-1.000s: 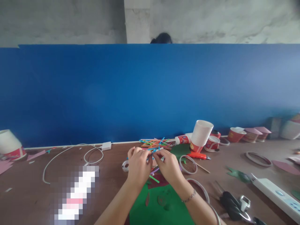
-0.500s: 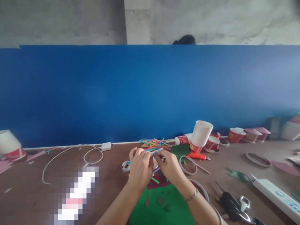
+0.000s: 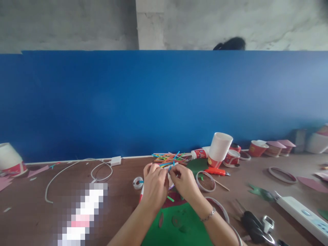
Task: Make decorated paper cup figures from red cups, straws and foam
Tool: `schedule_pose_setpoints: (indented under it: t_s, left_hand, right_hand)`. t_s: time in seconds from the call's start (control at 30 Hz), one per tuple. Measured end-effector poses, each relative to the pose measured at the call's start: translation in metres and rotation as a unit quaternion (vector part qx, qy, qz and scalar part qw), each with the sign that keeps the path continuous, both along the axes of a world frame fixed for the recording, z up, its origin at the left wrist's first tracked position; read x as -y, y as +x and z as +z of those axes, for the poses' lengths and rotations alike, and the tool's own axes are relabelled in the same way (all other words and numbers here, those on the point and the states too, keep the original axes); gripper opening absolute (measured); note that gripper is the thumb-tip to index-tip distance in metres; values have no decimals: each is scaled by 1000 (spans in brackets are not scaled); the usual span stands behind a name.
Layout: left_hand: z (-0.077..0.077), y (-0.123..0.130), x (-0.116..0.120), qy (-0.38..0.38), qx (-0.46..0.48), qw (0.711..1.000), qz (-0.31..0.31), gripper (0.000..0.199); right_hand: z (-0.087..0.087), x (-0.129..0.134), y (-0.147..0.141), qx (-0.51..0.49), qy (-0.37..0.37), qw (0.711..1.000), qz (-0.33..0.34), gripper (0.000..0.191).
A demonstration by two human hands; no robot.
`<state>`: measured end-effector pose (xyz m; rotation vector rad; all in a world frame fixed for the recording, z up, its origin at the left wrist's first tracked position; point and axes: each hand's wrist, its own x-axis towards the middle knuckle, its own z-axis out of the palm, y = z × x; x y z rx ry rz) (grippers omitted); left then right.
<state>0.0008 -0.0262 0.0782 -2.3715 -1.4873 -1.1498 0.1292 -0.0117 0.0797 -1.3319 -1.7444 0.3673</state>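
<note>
My left hand (image 3: 155,182) and my right hand (image 3: 185,179) meet at the middle of the table, fingertips pinched round a small blue piece (image 3: 169,168), apparently a bit of straw. Under and behind my hands shows part of a white paper cup (image 3: 170,182), mostly hidden. Just beyond them lies a pile of coloured straws (image 3: 169,158). A roll of clear tape (image 3: 138,182) rests left of my left hand. Below my wrists is a green sheet (image 3: 179,225) with a dark red piece (image 3: 176,200) at its top edge and a short green straw piece (image 3: 170,198).
On the right are stacked paper cups (image 3: 220,148), an orange cutter (image 3: 217,171), tape rings (image 3: 205,181), a black-handled tool (image 3: 252,225) and a white power strip (image 3: 304,215). A white cable (image 3: 55,174) lies left. A blue partition (image 3: 153,102) stands behind; a person's hair (image 3: 233,43) shows above.
My hands have shifted very slightly and stay together at the blue piece. Behind the partition, the person's hair has moved to the right.
</note>
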Motion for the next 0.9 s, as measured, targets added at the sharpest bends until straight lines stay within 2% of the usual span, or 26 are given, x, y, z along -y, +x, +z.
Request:
schedule_pose_setpoints:
  t_s: [0.37, 0.57, 0.63, 0.73, 0.9]
  left_hand:
    - [-1, -8, -8, -49, 52, 997, 0, 11]
    - [-2, -20, -19, -107, 60, 992, 27, 9]
    - [-2, -20, -21, -116, 53, 991, 32, 10]
    - [-4, -17, -19, -105, 36, 993, 37, 12]
    - [-4, -8, -12, -81, 36, 996, 19, 17]
  right_hand:
    - [1, -4, 6, -10, 13, 999, 50, 16]
    - [3, -15, 24, -23, -18, 1000, 8, 20]
    - [5, -15, 25, -22, -30, 999, 16, 22]
    - [7, -11, 18, -10, -32, 998, 47, 18]
    - [3, -5, 5, 2, -25, 999, 36, 16]
